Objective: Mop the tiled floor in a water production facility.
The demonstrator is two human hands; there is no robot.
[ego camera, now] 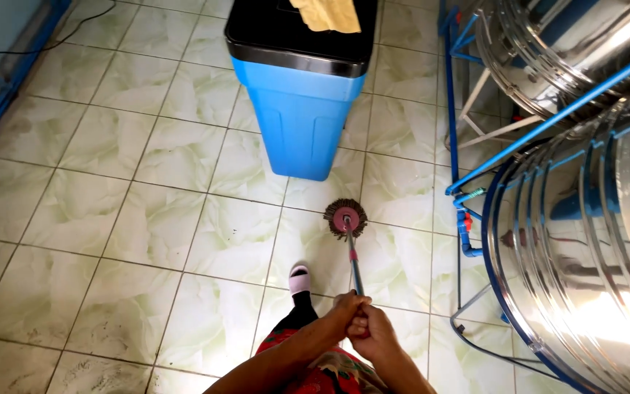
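While I look down through the head view, my left hand [345, 305] and my right hand [370, 332] are both closed around the upper end of the mop handle [354, 264], the left just above and touching the right. The handle runs forward and down to the round mop head [345, 217], which rests on the pale green tiled floor [147, 219] just in front of the blue bin [302, 109] and apart from its base. My foot in a pale slipper [300, 279] stands just left of the handle, near the mop head. Hazards, as I judge them: a forward push could drive the mop head into the bin and tip it, dropping the yellow cloth [327, 14] lying on its black lid. A sweep to the right could catch the handle or strands on the blue pipe frame [455, 197] and red valve [465, 219] beside the steel tanks [585, 241]. Wet tile near my slipper could cause a slip. Both hands crowded at the handle's end give little leverage, so the mop head may wander.
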